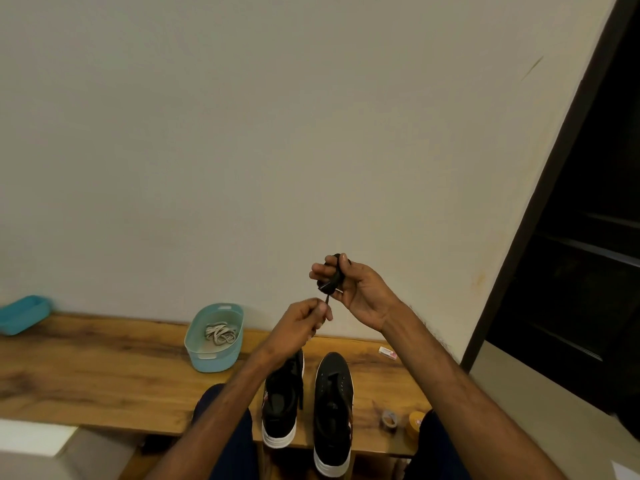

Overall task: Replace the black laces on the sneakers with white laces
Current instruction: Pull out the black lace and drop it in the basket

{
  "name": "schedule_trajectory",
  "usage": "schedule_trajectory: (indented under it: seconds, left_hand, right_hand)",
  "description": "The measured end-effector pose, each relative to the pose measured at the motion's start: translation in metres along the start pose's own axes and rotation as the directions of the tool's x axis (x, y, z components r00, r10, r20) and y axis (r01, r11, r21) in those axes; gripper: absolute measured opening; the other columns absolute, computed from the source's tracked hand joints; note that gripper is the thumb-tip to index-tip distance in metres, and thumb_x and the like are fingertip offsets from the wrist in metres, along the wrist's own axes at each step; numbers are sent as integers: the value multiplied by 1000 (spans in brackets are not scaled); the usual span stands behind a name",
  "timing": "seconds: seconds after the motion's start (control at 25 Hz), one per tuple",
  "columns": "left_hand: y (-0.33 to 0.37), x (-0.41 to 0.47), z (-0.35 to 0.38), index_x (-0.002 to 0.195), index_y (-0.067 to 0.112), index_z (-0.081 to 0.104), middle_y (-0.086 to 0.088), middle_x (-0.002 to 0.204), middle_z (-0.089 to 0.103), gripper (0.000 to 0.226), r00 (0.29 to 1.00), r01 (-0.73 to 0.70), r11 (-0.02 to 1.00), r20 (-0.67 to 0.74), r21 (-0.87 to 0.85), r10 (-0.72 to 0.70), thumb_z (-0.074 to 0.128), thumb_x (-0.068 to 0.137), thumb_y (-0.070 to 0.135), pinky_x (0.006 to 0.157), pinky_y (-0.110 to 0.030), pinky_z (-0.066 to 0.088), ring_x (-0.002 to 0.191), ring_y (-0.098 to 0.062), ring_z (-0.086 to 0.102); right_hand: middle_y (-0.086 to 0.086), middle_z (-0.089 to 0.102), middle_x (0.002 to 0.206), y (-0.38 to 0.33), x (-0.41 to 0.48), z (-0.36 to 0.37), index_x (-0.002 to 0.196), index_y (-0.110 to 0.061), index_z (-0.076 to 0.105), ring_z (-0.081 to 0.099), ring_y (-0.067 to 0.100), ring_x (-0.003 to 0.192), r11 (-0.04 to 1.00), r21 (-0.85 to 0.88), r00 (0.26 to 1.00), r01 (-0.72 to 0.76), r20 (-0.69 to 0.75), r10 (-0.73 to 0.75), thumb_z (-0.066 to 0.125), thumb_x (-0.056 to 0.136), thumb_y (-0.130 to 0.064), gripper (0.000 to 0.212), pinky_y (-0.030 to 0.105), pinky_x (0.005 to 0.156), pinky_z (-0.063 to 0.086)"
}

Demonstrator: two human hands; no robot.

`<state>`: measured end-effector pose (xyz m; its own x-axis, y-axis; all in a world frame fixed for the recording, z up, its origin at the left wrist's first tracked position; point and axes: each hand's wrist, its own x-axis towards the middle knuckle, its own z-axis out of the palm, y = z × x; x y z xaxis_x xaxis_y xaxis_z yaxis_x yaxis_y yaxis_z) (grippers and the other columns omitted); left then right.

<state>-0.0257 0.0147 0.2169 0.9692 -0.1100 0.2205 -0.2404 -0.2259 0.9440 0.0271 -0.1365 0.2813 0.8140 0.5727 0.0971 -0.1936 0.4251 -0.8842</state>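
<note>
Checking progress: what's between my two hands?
Head view: a short stretch of black lace runs from the bundle in the right hand to the left hand.

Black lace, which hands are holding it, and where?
Both. The right hand grips the black lace round its wound-up bundle; the left hand pinches its loose end just below.

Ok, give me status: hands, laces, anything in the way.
Right hand holds coiled black lace; left hand pinches its end. White laces lie in teal basket, unthreaded. Sneakers on bench; no obstruction seen.
</note>
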Motion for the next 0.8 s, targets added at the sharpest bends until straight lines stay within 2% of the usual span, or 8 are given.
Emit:
schedule_trajectory:
  seconds: [0.16,0.24,0.32,0.44,0.52,0.6,0.72,0.8]
  left_hand:
    - [-12,-11,0,88,23,65,21,70,57,27,988,-61,952,156,299,14,44,105,28,62,-17,40,63,1,48]
    - [-6,-13,-13,85,31,64,18,76,62,25,985,-98,882,170,461,20,46,102,37,67,-28,46,67,-2,53]
    - [7,-12,-31,83,32,62,15,78,62,24,994,-106,796,94,596,62,47,101,39,68,-32,47,70,-5,55]
    - [25,3,-54,85,34,63,19,81,61,22,965,-105,674,-89,731,247,49,100,41,65,-25,43,76,-1,56]
    - [23,16,-56,84,34,65,19,83,66,20,954,-149,790,-124,595,274,53,99,39,70,-28,48,80,-2,60]
    - [10,20,-45,80,35,66,17,75,67,24,977,-173,919,-56,353,205,54,100,28,71,-30,49,73,-3,60]
    - [-11,3,-12,76,32,65,16,68,60,31,987,-139,936,123,324,104,47,101,31,67,-30,44,65,-3,51]
    - [-21,-16,5,77,31,62,13,74,61,33,978,-145,905,197,400,70,43,102,42,70,-35,48,71,-4,55]
  right_hand:
    - [8,75,108,8,3,-9,113,-5,62,68,22,110,909,-405,993,102,-15,-119,36,108,-29,36,38,93,49]
    - [3,76,99,18,1,-22,108,-5,65,69,15,101,639,-760,991,118,44,-130,37,108,-28,36,39,90,50]
    - [4,75,93,26,-4,-29,103,-5,66,69,13,92,486,-868,993,101,116,2,38,108,-26,35,41,88,52]
    - [18,71,90,32,-17,-22,100,-3,64,67,21,87,707,-707,955,-17,197,220,34,109,-26,39,35,86,51]
    - [14,69,86,29,-21,-12,99,-4,64,66,25,88,841,-535,901,-86,319,295,32,109,-26,40,35,86,50]
    - [12,69,85,25,-19,-3,101,-5,65,65,27,91,954,-284,889,-99,405,213,32,107,-25,38,36,86,47]
    - [18,72,104,19,-5,-7,109,-3,64,66,29,105,999,-38,990,21,140,-15,37,106,-26,35,34,87,52]
    - [20,70,117,19,1,-23,117,0,60,64,28,117,981,-178,996,77,47,-70,33,107,-26,39,34,96,51]
